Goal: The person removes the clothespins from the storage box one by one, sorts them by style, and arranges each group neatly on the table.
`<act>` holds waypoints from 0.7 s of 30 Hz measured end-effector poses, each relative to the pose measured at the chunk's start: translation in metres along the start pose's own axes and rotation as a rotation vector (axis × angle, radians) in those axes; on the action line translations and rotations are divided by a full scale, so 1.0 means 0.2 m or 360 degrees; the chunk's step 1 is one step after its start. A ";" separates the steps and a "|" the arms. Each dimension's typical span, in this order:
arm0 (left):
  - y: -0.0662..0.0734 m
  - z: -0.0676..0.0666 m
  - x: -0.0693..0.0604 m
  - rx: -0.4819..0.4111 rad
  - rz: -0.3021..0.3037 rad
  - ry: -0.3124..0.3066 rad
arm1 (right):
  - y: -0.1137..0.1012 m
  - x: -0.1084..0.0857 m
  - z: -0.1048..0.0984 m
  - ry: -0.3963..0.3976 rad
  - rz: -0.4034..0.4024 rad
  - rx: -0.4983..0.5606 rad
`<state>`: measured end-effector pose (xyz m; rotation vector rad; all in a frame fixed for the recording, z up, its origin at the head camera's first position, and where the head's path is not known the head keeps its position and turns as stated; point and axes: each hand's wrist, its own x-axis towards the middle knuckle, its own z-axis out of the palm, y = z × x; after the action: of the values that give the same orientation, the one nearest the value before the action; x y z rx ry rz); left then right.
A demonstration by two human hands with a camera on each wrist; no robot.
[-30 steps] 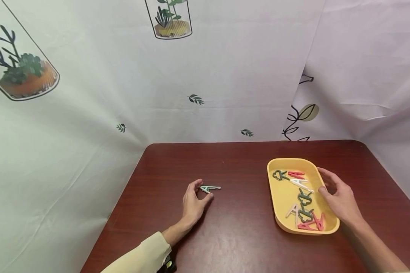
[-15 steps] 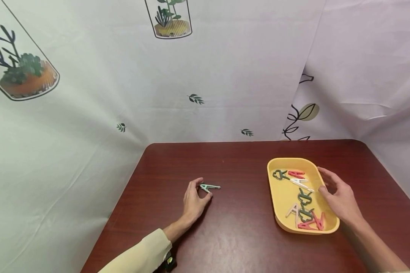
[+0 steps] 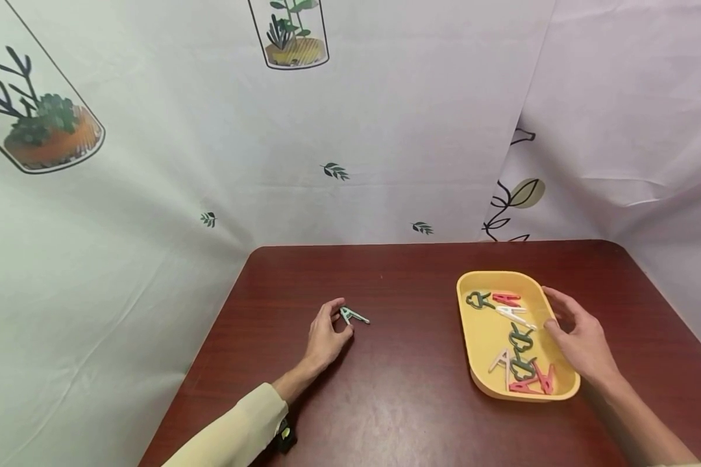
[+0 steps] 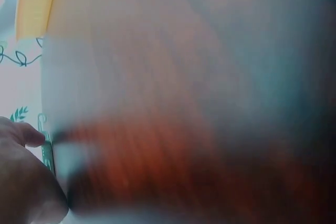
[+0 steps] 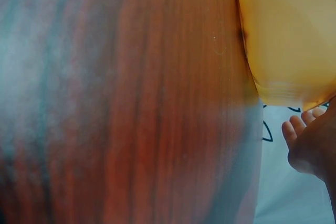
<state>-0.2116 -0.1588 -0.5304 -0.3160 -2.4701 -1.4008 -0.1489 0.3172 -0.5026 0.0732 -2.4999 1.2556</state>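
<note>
Judged pick-up stage: left hand [image 3: 327, 338], mid-frame, apparently pinches green clip [image 3: 357, 316], lift needed next; right hand [image 3: 583, 338] grips yellow tray [image 3: 486, 337], frame right.

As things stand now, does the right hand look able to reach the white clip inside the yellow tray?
Probably yes: the white clip lies uncovered in the yellow tray. The right hand nearby holds the tray's side, and would likely have to let go first.
</note>
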 end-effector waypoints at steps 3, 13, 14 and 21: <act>-0.01 -0.01 0.02 -0.0064 0.0006 -0.0052 | 0.00 0.00 0.00 -0.0004 0.0001 0.0000; -0.06 -0.05 0.06 -0.0264 0.0026 -0.0233 | -0.01 0.00 0.00 -0.0008 0.0009 -0.0007; -0.06 -0.05 0.07 -0.0281 0.0030 -0.0250 | -0.01 0.00 0.00 -0.0007 0.0010 -0.0009; -0.08 -0.07 0.10 -0.0311 0.0053 -0.0348 | -0.01 0.00 0.00 0.0002 0.0013 -0.0012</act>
<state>-0.2336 -0.1784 -0.5286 -0.5777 -2.4843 -1.6778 -0.1485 0.3161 -0.5004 0.0605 -2.5060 1.2489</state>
